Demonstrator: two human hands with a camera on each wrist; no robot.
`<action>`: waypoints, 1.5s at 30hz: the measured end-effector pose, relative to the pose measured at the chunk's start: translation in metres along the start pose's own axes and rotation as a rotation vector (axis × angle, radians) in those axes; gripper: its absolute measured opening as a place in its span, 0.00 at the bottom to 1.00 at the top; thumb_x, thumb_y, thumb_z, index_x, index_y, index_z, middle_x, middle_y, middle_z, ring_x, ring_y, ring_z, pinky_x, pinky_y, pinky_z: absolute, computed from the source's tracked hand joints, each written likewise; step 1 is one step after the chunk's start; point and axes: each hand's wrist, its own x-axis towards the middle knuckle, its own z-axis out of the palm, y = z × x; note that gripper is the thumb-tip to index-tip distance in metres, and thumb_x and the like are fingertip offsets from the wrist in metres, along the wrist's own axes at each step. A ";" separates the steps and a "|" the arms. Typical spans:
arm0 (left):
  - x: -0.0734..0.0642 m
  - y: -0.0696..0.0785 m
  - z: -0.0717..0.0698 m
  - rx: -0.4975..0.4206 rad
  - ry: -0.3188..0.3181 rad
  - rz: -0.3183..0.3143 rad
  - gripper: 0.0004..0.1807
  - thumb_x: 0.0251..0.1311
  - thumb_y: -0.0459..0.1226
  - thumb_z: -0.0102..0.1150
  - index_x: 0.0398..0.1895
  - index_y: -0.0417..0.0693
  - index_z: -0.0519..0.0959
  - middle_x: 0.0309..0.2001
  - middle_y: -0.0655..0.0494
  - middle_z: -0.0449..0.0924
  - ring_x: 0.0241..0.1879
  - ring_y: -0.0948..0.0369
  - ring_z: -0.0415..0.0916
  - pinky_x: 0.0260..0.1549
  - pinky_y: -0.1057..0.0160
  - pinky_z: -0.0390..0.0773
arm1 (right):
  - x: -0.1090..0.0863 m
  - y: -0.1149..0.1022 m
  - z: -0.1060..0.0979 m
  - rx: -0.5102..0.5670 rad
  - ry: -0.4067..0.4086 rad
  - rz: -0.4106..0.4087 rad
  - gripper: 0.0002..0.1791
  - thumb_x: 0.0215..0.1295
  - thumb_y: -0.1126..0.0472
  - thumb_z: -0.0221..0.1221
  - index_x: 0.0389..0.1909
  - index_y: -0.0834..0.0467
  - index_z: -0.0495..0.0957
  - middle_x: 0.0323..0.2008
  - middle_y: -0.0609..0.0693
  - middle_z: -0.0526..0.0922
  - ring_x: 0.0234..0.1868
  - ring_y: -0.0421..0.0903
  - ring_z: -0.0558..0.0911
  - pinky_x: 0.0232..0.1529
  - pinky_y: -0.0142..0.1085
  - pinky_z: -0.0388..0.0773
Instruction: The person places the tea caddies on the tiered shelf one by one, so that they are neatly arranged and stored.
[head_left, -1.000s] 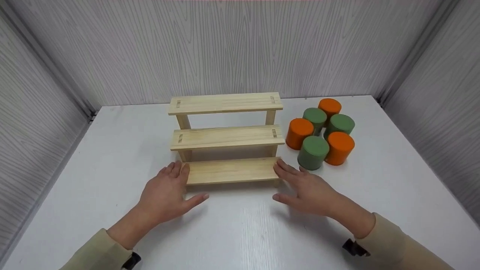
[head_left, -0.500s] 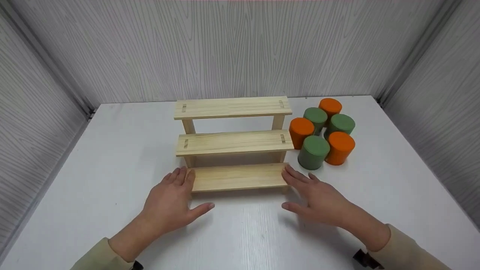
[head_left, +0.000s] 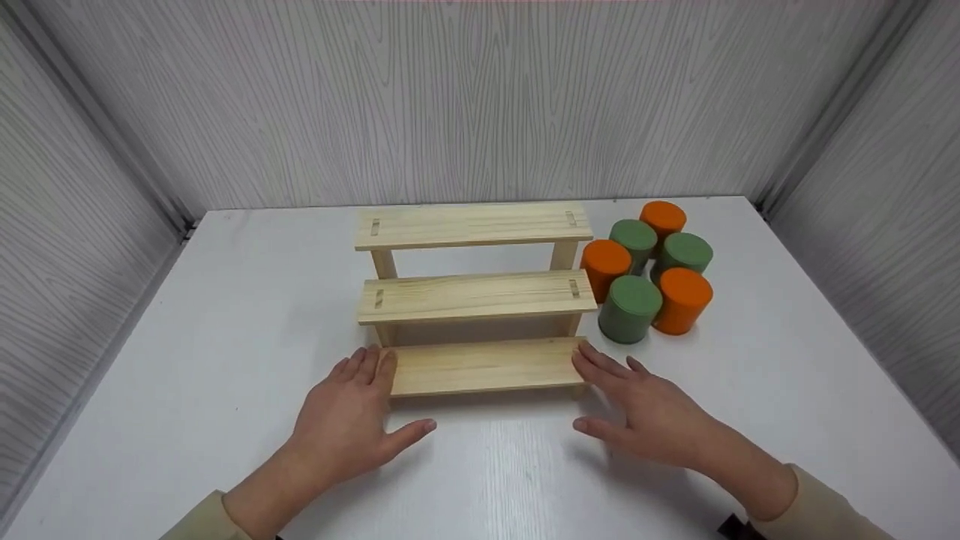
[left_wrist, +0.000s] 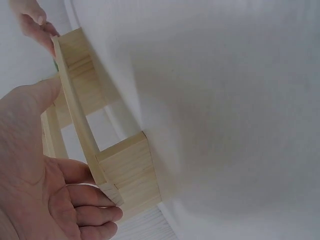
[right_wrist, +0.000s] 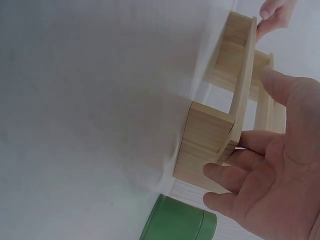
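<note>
A three-tier wooden shelf stand (head_left: pixel 487 367) stands on the white table, its steps rising away from me in the head view. My left hand (head_left: pixel 345 420) touches the left end of its lowest board with straight fingers, the thumb spread out to the side. At the right end of that board, the fingertips of my right hand (head_left: pixel 652 416) rest on the corner, that thumb also spread. From below, the left wrist view shows the left hand's fingers against the end of the board (left_wrist: pixel 75 107). A similar touch of the right fingers at the board's other end (right_wrist: pixel 242 95) appears in the right wrist view.
Several orange and green lidded tins stand grouped right of the stand; the nearest green tin (head_left: pixel 630 309) and an orange tin (head_left: pixel 604 268) are close to its right side. A grey wood-patterned panel (head_left: pixel 480 97) rises behind the table (head_left: pixel 247 315), with side panels left and right.
The shelf stand has slid toward me and to the right, closer to the tins, with both hands moving along at its lowest board. The tins have stayed in place.
</note>
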 end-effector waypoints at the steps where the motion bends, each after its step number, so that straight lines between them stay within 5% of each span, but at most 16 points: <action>1: 0.000 0.000 0.000 -0.002 -0.004 0.000 0.59 0.62 0.73 0.59 0.71 0.25 0.71 0.67 0.25 0.74 0.69 0.36 0.73 0.69 0.42 0.73 | -0.001 0.000 0.000 0.000 0.001 0.001 0.51 0.72 0.27 0.56 0.84 0.53 0.58 0.84 0.47 0.54 0.73 0.51 0.75 0.77 0.63 0.59; 10: -0.003 0.002 -0.001 -0.021 0.022 0.000 0.58 0.63 0.74 0.57 0.70 0.26 0.72 0.67 0.26 0.75 0.69 0.36 0.73 0.69 0.42 0.73 | -0.005 -0.004 -0.002 -0.009 0.025 -0.020 0.49 0.73 0.27 0.55 0.83 0.55 0.60 0.83 0.49 0.57 0.66 0.49 0.82 0.75 0.66 0.60; 19: -0.005 -0.001 -0.001 -0.049 0.066 -0.024 0.54 0.65 0.71 0.58 0.68 0.28 0.74 0.66 0.27 0.76 0.69 0.36 0.73 0.70 0.43 0.72 | -0.004 -0.006 0.000 -0.021 0.030 -0.012 0.49 0.73 0.28 0.57 0.83 0.55 0.61 0.83 0.48 0.57 0.76 0.51 0.70 0.76 0.68 0.58; 22: -0.007 -0.004 -0.005 -0.082 0.085 -0.067 0.52 0.64 0.69 0.63 0.68 0.28 0.75 0.67 0.28 0.75 0.70 0.36 0.72 0.69 0.42 0.73 | -0.004 -0.006 0.000 -0.024 0.020 0.003 0.51 0.71 0.26 0.56 0.83 0.53 0.60 0.84 0.46 0.56 0.77 0.50 0.69 0.76 0.67 0.57; 30: -0.015 -0.011 -0.026 -0.220 0.213 -0.215 0.54 0.56 0.66 0.73 0.75 0.37 0.73 0.74 0.38 0.71 0.75 0.42 0.67 0.47 0.38 0.86 | -0.004 -0.004 0.000 -0.019 0.022 0.009 0.51 0.70 0.24 0.55 0.84 0.52 0.60 0.84 0.45 0.56 0.78 0.50 0.68 0.76 0.68 0.57; 34: -0.009 -0.017 -0.024 -0.322 0.213 -0.190 0.61 0.53 0.65 0.76 0.82 0.39 0.63 0.81 0.43 0.62 0.80 0.44 0.57 0.60 0.39 0.80 | -0.005 -0.003 -0.001 -0.015 0.026 0.013 0.52 0.70 0.24 0.55 0.84 0.52 0.59 0.84 0.45 0.56 0.77 0.50 0.70 0.76 0.69 0.56; 37: -0.004 -0.023 -0.019 -0.437 0.173 -0.164 0.67 0.51 0.62 0.80 0.85 0.41 0.55 0.85 0.47 0.52 0.83 0.45 0.48 0.73 0.38 0.67 | -0.005 -0.003 -0.001 -0.012 0.024 0.018 0.52 0.70 0.24 0.55 0.84 0.52 0.59 0.84 0.45 0.55 0.75 0.50 0.72 0.76 0.69 0.55; 45: 0.008 -0.045 -0.001 -0.701 0.108 -0.171 0.76 0.43 0.58 0.87 0.89 0.60 0.43 0.87 0.61 0.40 0.85 0.51 0.36 0.79 0.35 0.50 | -0.006 -0.004 0.000 0.013 0.025 0.007 0.51 0.71 0.27 0.58 0.84 0.54 0.59 0.84 0.46 0.55 0.76 0.50 0.70 0.77 0.69 0.54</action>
